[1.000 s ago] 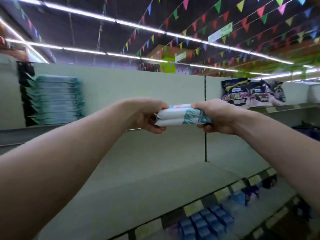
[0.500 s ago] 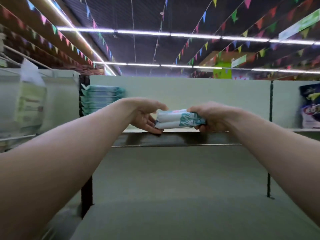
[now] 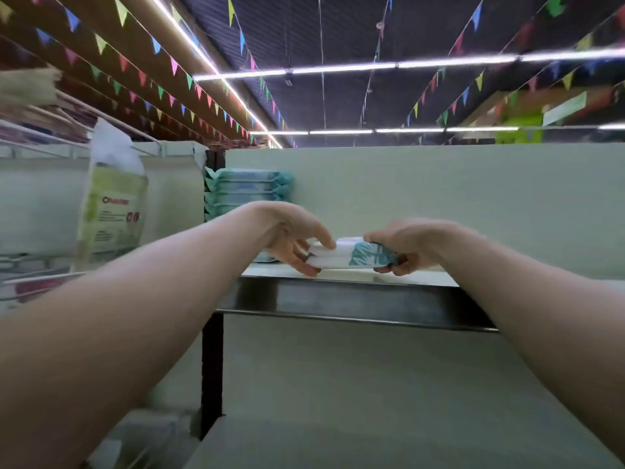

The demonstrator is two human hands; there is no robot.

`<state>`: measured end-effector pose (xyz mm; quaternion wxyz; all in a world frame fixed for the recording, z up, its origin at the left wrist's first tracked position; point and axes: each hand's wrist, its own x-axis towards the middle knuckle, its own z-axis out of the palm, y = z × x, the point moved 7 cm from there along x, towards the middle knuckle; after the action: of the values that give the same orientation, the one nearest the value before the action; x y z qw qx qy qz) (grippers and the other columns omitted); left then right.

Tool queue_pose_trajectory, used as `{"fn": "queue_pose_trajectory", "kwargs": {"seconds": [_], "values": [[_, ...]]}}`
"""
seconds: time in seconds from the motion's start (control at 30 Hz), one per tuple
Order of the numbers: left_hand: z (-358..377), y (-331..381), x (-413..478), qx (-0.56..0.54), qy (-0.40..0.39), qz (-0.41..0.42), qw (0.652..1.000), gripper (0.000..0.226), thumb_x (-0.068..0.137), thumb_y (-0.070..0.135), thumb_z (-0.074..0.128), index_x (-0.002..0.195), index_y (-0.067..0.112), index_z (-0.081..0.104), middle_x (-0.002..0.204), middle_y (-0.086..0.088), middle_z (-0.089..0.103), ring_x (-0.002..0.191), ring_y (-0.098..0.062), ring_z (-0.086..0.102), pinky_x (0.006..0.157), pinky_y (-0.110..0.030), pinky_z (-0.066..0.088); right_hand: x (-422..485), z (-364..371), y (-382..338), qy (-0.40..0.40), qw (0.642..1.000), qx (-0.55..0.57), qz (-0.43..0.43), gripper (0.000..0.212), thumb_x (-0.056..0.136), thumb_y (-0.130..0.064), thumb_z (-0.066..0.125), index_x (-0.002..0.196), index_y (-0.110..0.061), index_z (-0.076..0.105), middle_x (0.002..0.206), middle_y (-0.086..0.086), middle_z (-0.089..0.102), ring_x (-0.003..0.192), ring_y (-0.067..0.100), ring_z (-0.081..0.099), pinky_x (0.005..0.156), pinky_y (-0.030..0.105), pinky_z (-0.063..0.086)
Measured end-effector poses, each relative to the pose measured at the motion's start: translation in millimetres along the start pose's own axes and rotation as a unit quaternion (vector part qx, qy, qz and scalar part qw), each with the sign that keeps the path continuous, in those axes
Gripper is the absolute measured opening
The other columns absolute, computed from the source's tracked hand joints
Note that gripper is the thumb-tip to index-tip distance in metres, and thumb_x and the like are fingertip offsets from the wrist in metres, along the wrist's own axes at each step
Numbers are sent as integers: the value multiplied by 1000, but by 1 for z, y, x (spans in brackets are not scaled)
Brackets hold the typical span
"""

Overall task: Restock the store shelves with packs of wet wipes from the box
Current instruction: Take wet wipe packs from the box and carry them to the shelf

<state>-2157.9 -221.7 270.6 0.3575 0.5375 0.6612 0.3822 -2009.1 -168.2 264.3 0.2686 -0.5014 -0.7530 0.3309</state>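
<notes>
Packs [image 3: 348, 255], two stacked by the look, are held between both hands. Long axis runs left-right, parallel to the shelf [image 3: 355, 299] lip. Left hand [image 3: 291, 236] pinches the left end, thumb on top, fingers spread under. Right hand [image 3: 406, 245] grips the right end, fingers curled under. Neither hand is nearer. Packs sit just over the lip; contact cannot be told. Shelf top is flat and pale. Teal stack [image 3: 247, 189] stands back left, panel [image 3: 439, 198] behind. Likely next move: push straight in, right of the stack.

Bright ceiling strip lights [image 3: 341, 69]; blurred, warped edges
</notes>
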Motion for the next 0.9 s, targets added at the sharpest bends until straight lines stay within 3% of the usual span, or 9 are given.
{"fn": "queue_pose_trajectory", "kwargs": {"seconds": [0.1, 0.2, 0.37, 0.43, 0.53, 0.6, 0.7, 0.8, 0.9], "values": [[-8, -5, 24, 15, 12, -20, 1000, 43, 91, 2, 60, 131, 2, 46, 125, -20, 47, 106, -36, 59, 89, -46, 54, 22, 5, -6, -13, 997, -72, 9, 33, 103, -24, 36, 81, -9, 55, 62, 5, 60, 38, 9, 55, 38, 16, 41], [-15, -7, 43, 46, 12, -37, 998, 40, 93, 4, 59, 130, 2, 46, 115, -18, 51, 95, -35, 62, 85, -47, 55, 42, 7, -15, -32, 993, -117, 17, 29, 102, -18, 35, 88, -7, 57, 75, 7, 63, 51, 11, 61, 44, 18, 46], [-31, -8, 71, 111, 32, -40, 992, 43, 95, 7, 56, 135, 0, 41, 136, -18, 43, 109, -35, 59, 89, -45, 54, 69, 21, -26, -107, 984, -140, 25, 27, 100, -23, 49, 112, 0, 55, 100, 16, 60, 70, 21, 62, 66, 28, 54], [-34, -7, 79, 143, 27, -41, 988, 42, 96, 7, 54, 135, -1, 41, 134, -21, 46, 110, -35, 58, 92, -45, 53, 77, 27, -30, -139, 974, -179, 9, 32, 94, -22, 60, 116, 1, 56, 100, 14, 60, 70, 19, 62, 64, 25, 54], [-37, -5, 87, 195, 14, -38, 980, 42, 93, -2, 53, 133, -6, 43, 132, -28, 48, 105, -36, 60, 88, -44, 55, 87, 32, -30, -148, 963, -223, -3, 36, 86, -4, 66, 120, 5, 58, 93, 13, 61, 65, 16, 61, 59, 22, 54], [-34, -1, 92, 258, 16, -19, 966, 38, 91, -7, 51, 129, -11, 47, 134, -29, 47, 93, -34, 62, 82, -41, 57, 92, 33, -30, -134, 961, -241, -10, 38, 85, 2, 65, 122, 5, 57, 86, 11, 61, 62, 15, 60, 59, 22, 55], [-31, 3, 99, 358, 23, 4, 934, 37, 89, -5, 53, 126, -9, 53, 126, -26, 55, 96, -35, 68, 80, -41, 58, 95, 32, -30, -111, 957, -268, -26, 42, 84, 0, 66, 125, 1, 56, 84, 9, 61, 61, 14, 60, 65, 24, 57], [-31, 5, 104, 451, 25, 11, 892, 42, 87, 1, 57, 129, 0, 55, 115, -24, 64, 88, -34, 71, 79, -43, 59, 96, 32, -31, -95, 947, -304, -38, 46, 85, -8, 69, 128, -2, 54, 83, 7, 61, 61, 13, 60, 71, 27, 57], [-32, 6, 105, 498, 26, 18, 866, 44, 87, 3, 59, 130, 2, 55, 99, -26, 69, 73, -31, 71, 74, -42, 60, 99, 32, -33, -68, 921, -380, -60, 48, 84, -21, 69, 127, -8, 54, 75, 3, 65, 57, 12, 62, 65, 23, 56]]}}
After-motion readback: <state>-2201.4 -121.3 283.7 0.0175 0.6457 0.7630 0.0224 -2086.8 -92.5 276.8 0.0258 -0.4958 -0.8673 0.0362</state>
